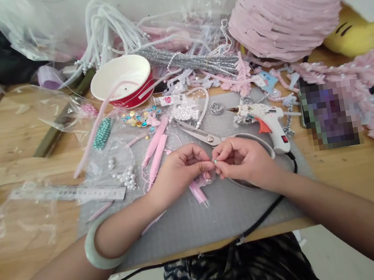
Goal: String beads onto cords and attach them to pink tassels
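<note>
My left hand (191, 163) and my right hand (243, 161) meet fingertip to fingertip over the grey cutting mat (256, 209). A tiny green bead (215, 160) shows at the fingertips of my right hand, which are pinched on it. The left thumb and forefinger are pressed together right beside it; whatever they hold is too small to make out. Beneath the hands is a pink tassel piece (198, 192). Open scissors (210, 139) lie just behind, with their handles partly under my right hand. Two pink tassels (157, 154) rest behind my left hand.
A glue gun (274, 127) stands to the right, its black cable (264, 214) crossing the mat's front. Further right lies a phone (329, 111). Behind are a red and white bowl (136, 96), white pearls (185, 111) and green beads (102, 133). A steel ruler (70, 193) lies left.
</note>
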Available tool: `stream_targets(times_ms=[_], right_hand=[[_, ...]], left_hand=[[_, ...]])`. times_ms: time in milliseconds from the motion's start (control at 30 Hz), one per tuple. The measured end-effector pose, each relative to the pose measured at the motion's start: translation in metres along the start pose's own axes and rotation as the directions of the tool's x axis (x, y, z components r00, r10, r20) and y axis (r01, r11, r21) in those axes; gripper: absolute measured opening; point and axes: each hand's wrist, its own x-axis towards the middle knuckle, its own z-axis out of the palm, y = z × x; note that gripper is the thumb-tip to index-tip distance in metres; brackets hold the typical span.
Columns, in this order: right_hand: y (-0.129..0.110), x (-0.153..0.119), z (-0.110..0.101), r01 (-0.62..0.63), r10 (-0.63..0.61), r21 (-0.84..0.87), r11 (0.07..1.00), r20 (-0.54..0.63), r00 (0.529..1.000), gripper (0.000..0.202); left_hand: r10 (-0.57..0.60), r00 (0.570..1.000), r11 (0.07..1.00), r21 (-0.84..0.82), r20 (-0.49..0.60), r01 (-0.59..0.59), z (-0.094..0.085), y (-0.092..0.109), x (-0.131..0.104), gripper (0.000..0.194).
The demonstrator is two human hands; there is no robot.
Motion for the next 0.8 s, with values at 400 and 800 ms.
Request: stream_targets(times_ms=[400, 800], right_hand=[[0.001, 0.0018, 0.0024, -0.013, 0.014, 0.041, 0.999, -0.027, 1.0, 0.018], [0.0056, 0.0002, 0.0029, 0.103, -0.103, 0.0, 0.995, -0.05, 0.993, 0.014]], left_hand=[[0.068, 0.996, 0.996, -0.059, 0.05, -0.065, 0.002, -0.0039, -0.0027, 0.016], [0.074, 0.995, 0.984, -0.166, 0.07, -0.062, 0.0018, -0.0024, -0.0014, 0.012]])
